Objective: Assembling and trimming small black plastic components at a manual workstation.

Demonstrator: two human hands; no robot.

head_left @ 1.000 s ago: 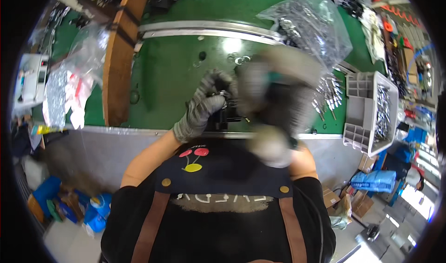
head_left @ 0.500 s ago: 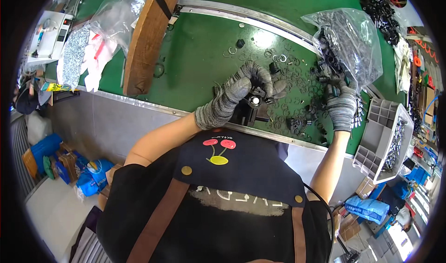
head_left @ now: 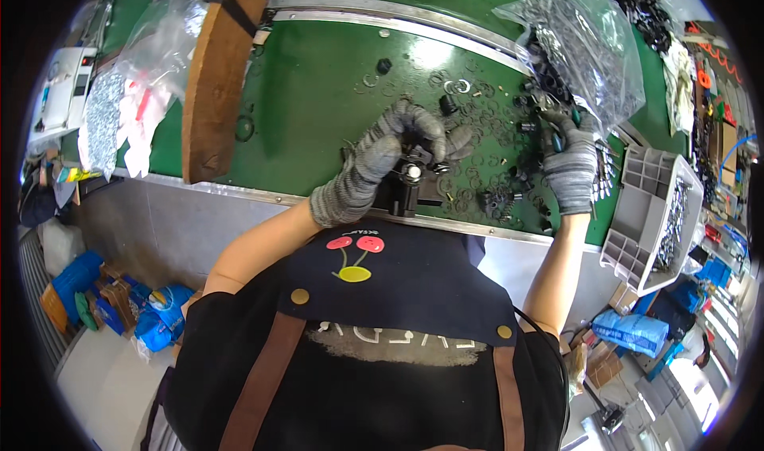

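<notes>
My left hand (head_left: 383, 152), in a grey knit glove, is curled over a small black fixture (head_left: 404, 196) at the table's near edge. Its fingers close around a black part with a round white centre (head_left: 414, 172). Farther right, my gloved right hand (head_left: 571, 168) is at a heap of black cylindrical parts (head_left: 527, 124), beside the mouth of a clear plastic bag (head_left: 593, 49). Dark green bits show between its bent fingers; what they belong to is not clear. Many thin black rings (head_left: 481, 144) lie scattered between the hands.
A wooden board (head_left: 219, 77) stands at the left of the green table (head_left: 310, 93). A grey divided bin (head_left: 641, 184) with metal pieces sits at the right edge. A metal rail (head_left: 382, 17) crosses behind. Small black parts (head_left: 500, 204) lie near the front edge.
The whole view has shifted slightly, so the table things appear farther left. My right hand's fingers have bent a little more at the parts heap. My left hand stays at the fixture.
</notes>
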